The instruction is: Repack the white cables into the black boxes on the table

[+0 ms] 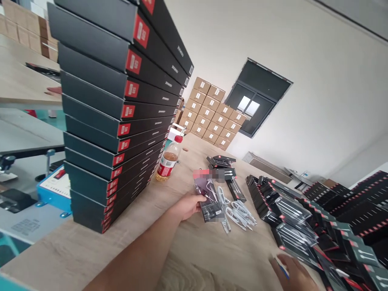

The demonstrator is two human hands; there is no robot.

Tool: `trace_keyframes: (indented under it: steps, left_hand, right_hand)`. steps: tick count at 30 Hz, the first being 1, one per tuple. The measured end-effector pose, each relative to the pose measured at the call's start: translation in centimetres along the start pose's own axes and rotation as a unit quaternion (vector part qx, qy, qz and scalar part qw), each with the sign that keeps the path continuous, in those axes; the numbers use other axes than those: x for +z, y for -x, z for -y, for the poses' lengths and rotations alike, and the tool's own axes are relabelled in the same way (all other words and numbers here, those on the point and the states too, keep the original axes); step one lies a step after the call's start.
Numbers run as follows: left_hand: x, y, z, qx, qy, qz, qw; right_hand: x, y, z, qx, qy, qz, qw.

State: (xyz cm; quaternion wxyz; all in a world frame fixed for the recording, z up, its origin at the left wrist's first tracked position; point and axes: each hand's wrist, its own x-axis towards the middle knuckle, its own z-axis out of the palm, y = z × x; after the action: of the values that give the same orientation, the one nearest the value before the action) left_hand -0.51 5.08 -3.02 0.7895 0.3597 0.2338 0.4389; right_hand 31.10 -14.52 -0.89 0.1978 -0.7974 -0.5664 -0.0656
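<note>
The left hand (188,206), stretched toward two o'clock, pinches a flat black-and-red package (211,209), with coiled white cables (241,214) at its four o'clock. The right hand (294,275) sits at five o'clock, its grip unclear

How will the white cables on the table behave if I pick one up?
The white cables look thin and loosely looped, so one would likely droop. Overlapping in a pile, they may snag each other.

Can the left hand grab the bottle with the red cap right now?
Probably not right away: the left hand is holding a packet. With that put down, it likely could, since nothing seems to stand between it and the bottle.
</note>
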Motion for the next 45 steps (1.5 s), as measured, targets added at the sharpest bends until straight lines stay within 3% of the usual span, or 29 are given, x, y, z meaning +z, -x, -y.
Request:
trace_keyframes:
  steps: [3, 6, 9, 12, 15, 20, 23, 26, 29, 31, 36, 38, 41, 45]
  left_hand:
    - [0.8, 0.6, -0.2, 0.01, -0.034, 0.008, 0.999]
    - [2.0, 1.4, -0.3, 0.023, -0.084, 0.029, 0.996]
    - [3.2, 2.0, 0.0, 0.047, -0.143, 0.035, 0.988]
    - [4.2, 2.2, 0.4, 0.07, -0.215, 0.013, 0.974]
    - [5.0, 2.2, 0.6, 0.095, -0.307, -0.016, 0.947]
    - [5.6, 2.9, 0.5, 0.102, -0.48, -0.076, 0.868]
    - [5.8, 3.2, 0.5, 0.081, -0.548, -0.067, 0.83]
    - [6.0, 3.1, 0.5, 0.064, -0.572, -0.025, 0.818]
    - [5.7, 3.0, 0.6, 0.035, -0.559, 0.012, 0.828]
    - [5.1, 2.8, 0.5, 0.02, -0.54, 0.016, 0.841]
    - [3.7, 2.6, 0.3, 0.028, -0.461, 0.017, 0.887]
    - [3.5, 2.2, 0.5, 0.032, -0.407, 0.007, 0.913]
    - [3.8, 1.6, 1.0, 0.03, -0.304, -0.021, 0.952]
    - [4.6, 1.4, 0.9, 0.004, -0.179, -0.027, 0.983]
  right_hand:
    - [1.2, -2.8, 6.6, -0.056, -0.143, 0.022, 0.988]
    - [3.4, -5.1, 13.1, -0.113, -0.293, 0.091, 0.945]
    - [5.6, -5.3, 16.5, -0.15, -0.374, 0.121, 0.907]
    - [6.8, -3.9, 16.7, -0.145, -0.407, 0.082, 0.898]
    - [6.6, -3.0, 15.7, -0.138, -0.397, 0.028, 0.907]
    - [5.7, -3.7, 14.7, -0.087, -0.347, -0.032, 0.933]
    - [5.8, -3.9, 14.4, -0.083, -0.325, -0.055, 0.94]
    - [6.0, -3.9, 14.3, -0.076, -0.342, -0.064, 0.934]
    - [5.9, -3.8, 14.5, -0.055, -0.402, -0.062, 0.912]
    - [5.8, -3.8, 14.9, -0.032, -0.472, -0.046, 0.88]
    - [5.4, -3.6, 16.0, -0.005, -0.688, 0.095, 0.719]
    - [5.4, -3.5, 16.2, -0.01, -0.721, 0.156, 0.675]
    - [5.8, -3.4, 16.1, -0.025, -0.718, 0.202, 0.666]
    - [6.2, -3.5, 16.0, -0.048, -0.672, 0.168, 0.72]
